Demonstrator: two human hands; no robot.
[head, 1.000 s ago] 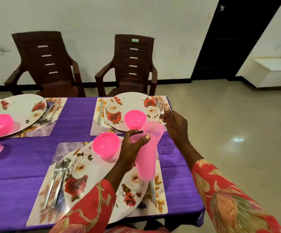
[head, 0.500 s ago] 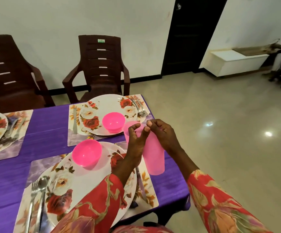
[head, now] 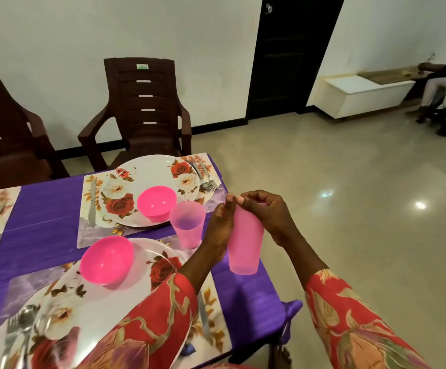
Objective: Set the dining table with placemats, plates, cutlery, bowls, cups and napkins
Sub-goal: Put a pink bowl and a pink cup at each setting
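1. Cup point(head: 244, 242), pink and translucent, is held upright above the right edge of the purple tablecloth point(head: 43, 225), off its surface, between both hands.
2. Hidden: the cup's rim is covered by fingers of both hands, so its mouth cannot be inspected. Whether it is one cup or several nested cannot be told.
3. Left hand point(head: 220, 226) lies along the cup's left wall, palm toward it, fingers extended upward to the rim, fingertips meeting those of the other hand.
4. Right hand point(head: 267, 214) arches over the top from the right, fingers curled down, pinching at the rim; the thumb is obscured behind the cup.
5. Both forearms enter from the lower edge in red floral sleeves; the left sleeve point(head: 147, 328) covers much of the near plate point(head: 94, 296).
6. Second cup point(head: 187, 223) stands upright on the tablecloth, just beside the left hand, between the near and far settings.
7. Near bowl point(head: 106, 259) sits on the near plate; far bowl point(head: 156, 203) sits on the far plate point(head: 149, 171), which rests on a floral placemat point(head: 88, 198).
8. Knife point(head: 92, 202) lies left of the far plate; fork and spoon point(head: 205, 179) lie at its right, partly overlapping.
9. Cut off: a third setting at the left edge and cutlery at the lower left corner, blurred.
10. Two brown chairs point(head: 144, 102) stand beyond the table, the left one cropped.
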